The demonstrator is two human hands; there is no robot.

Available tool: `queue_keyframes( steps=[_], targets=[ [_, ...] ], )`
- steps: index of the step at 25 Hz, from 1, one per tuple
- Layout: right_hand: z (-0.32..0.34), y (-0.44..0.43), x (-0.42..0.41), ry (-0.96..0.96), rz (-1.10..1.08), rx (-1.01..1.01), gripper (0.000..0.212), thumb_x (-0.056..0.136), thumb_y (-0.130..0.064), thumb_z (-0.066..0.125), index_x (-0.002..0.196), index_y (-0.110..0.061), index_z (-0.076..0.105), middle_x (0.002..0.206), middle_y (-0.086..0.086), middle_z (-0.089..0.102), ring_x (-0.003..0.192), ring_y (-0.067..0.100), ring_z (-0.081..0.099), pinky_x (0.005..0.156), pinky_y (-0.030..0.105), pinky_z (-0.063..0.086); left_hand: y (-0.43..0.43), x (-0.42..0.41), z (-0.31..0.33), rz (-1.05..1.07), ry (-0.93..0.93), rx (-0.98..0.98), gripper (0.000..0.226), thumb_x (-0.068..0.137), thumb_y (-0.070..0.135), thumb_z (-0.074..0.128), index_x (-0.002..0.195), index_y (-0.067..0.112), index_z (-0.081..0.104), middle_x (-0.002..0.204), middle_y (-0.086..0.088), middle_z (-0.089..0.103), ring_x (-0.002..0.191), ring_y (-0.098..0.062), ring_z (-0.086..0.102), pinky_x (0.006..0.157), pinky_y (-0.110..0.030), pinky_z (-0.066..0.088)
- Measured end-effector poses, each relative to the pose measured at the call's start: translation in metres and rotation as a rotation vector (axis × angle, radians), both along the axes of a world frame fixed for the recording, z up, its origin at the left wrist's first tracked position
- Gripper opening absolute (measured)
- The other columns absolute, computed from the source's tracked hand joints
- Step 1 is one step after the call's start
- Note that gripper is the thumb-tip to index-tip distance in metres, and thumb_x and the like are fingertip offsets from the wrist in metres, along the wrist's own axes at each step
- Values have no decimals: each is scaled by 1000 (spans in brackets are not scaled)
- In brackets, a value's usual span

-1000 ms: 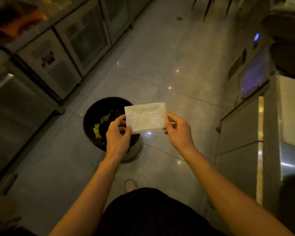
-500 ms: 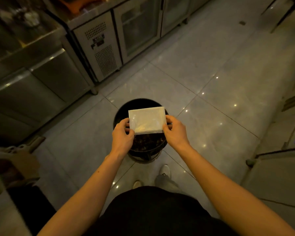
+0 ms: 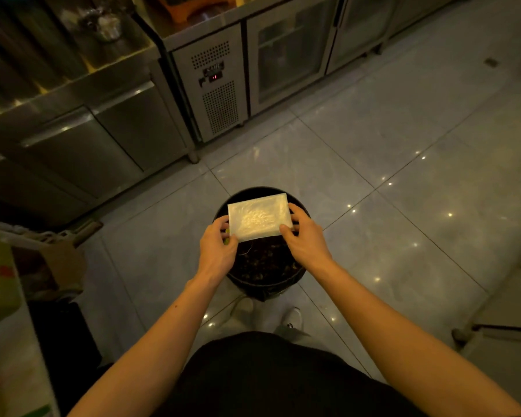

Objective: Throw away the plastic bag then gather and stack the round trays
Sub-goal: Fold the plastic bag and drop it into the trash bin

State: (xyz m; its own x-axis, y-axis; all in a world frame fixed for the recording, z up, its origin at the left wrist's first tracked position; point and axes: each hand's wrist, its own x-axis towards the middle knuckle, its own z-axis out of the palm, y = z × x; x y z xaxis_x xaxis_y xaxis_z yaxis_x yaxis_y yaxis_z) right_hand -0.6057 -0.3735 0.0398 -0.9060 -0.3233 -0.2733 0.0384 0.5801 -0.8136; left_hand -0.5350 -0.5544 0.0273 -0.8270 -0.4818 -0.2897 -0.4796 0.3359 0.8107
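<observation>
A flat, pale, translucent plastic bag (image 3: 258, 217) is held level over the open mouth of a round black trash bin (image 3: 265, 285) on the tiled floor. My left hand (image 3: 217, 249) pinches the bag's left edge and my right hand (image 3: 306, 239) pinches its right edge. Dark waste shows inside the bin below the bag. No round trays are in view.
Stainless counters and a glass-door undercounter fridge (image 3: 286, 52) line the far side and left. A cardboard box (image 3: 59, 260) and clutter sit at the left. Another steel unit's leg (image 3: 463, 334) stands at the right. Grey floor tiles (image 3: 403, 182) spread to the right of the bin.
The view has swung left so the bin now lies straight ahead. Both hands have carried the bag from the bin's right edge to directly above its opening.
</observation>
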Motion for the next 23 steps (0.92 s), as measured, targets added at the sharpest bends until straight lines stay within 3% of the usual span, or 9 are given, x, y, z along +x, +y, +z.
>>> queue_keyframes(
  steps=[2, 3, 5, 7, 11, 15, 17, 20, 23],
  targets=[
    [-2, -6, -5, -17, 2, 26, 55, 95, -21, 57, 146, -20, 37, 135, 6, 57, 119, 23, 56, 100, 42, 48, -9, -7, -7, -59, -29, 22, 47, 94, 20, 58, 140, 15, 46, 133, -7, 55, 110, -15, 57, 79, -17, 51],
    [-4, -8, -6, -27, 7, 48, 57, 95, -23, 57, 147, -17, 35, 139, 8, 53, 124, 25, 53, 101, 42, 46, -13, -10, -10, -109, -69, 16, 52, 94, 25, 58, 142, 14, 43, 140, -9, 50, 120, -20, 53, 91, -28, 51],
    [-8, -13, -2, -62, -5, 128, 67, 95, -32, 57, 151, -12, 27, 151, 10, 41, 137, 28, 41, 109, 43, 39, -24, -12, -12, -190, -139, -9, 58, 95, 33, 56, 146, 13, 37, 147, -11, 41, 131, -27, 45, 104, -38, 42],
    [-12, -18, -1, -91, -58, 167, 72, 95, -39, 55, 153, -13, 22, 156, 9, 34, 141, 27, 35, 113, 46, 34, -38, -17, -13, -215, -127, -33, 57, 97, 35, 53, 146, 10, 38, 147, -13, 40, 132, -27, 44, 106, -36, 38],
    [-8, -23, 5, -60, -169, 149, 68, 94, -48, 48, 151, -19, 26, 152, 7, 41, 137, 25, 41, 111, 47, 38, -55, -30, -6, -312, -39, -73, 49, 100, 33, 47, 143, 9, 43, 145, -12, 44, 131, -24, 44, 101, -27, 34],
    [9, -21, 15, -24, -282, 142, 62, 100, -40, 46, 153, -17, 23, 157, 5, 31, 144, 21, 29, 115, 32, 24, -49, -50, 3, -473, 75, -115, 45, 101, 31, 46, 140, 10, 47, 141, -10, 48, 126, -20, 48, 96, -22, 35],
    [16, -13, 22, 21, -347, 165, 61, 100, -40, 45, 153, -18, 24, 158, 5, 29, 145, 20, 27, 114, 29, 20, -37, -60, 6, -579, 132, -121, 43, 100, 31, 46, 138, 10, 49, 139, -8, 50, 123, -15, 49, 97, -23, 38],
    [29, 6, 34, 62, -432, 209, 59, 100, -38, 45, 152, -19, 25, 158, 5, 30, 144, 20, 28, 111, 23, 19, -9, -71, 11, -736, 200, -104, 45, 100, 35, 45, 137, 11, 50, 137, -8, 52, 127, -22, 49, 105, -38, 42],
    [46, 44, 59, 142, -551, 316, 59, 100, -39, 45, 152, -20, 27, 156, 7, 33, 143, 21, 31, 113, 29, 25, 41, -77, 30, -915, 288, -93, 42, 100, 33, 45, 136, 11, 50, 134, -7, 54, 126, -21, 49, 104, -29, 38]
  ],
)
